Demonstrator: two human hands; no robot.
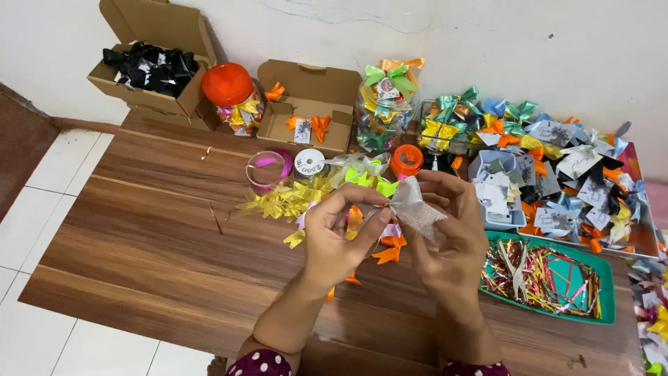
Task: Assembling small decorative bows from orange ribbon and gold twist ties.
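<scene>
Both hands meet over the middle of a low wooden table [139, 230]. My left hand [341, 233] pinches one side of a small silver-white ribbon bow [414, 209] between thumb and fingers. My right hand [449, 233] grips the other side of the same bow, its fingers curled around the folded loops. Under and behind the hands lie loose yellow ribbon bows [282, 202] and a few orange bows [388, 254].
A green tray [607, 296] of ribbon scraps with pliers lies at right. Behind: a pink ribbon roll [268, 167], a white roll [309, 161], an orange roll [406, 160], a red-lidded jar [229, 90], open cardboard boxes [306, 90], a heap of finished bows [550, 153].
</scene>
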